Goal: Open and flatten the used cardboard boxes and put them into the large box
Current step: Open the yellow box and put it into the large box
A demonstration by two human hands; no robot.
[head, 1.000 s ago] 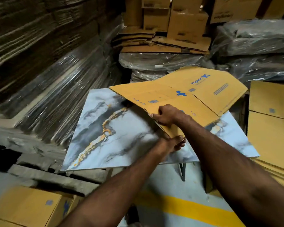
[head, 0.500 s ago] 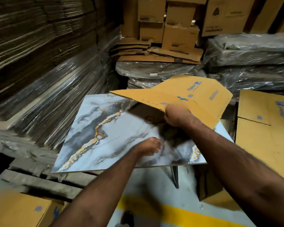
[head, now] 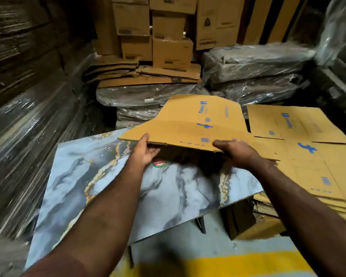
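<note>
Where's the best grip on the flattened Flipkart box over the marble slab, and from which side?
Probably the near long edge, taken from the person's side. The flattened box is lifted off the marble slab with that edge free, so fingers fit under and thumb on top. The left hand and right hand already grip it spaced apart, which should limit sagging.

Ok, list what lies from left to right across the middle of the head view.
Plastic-wrapped cardboard stacks → marble-patterned board → left hand → flattened box held over the board → right hand → pile of flattened boxes.
</note>
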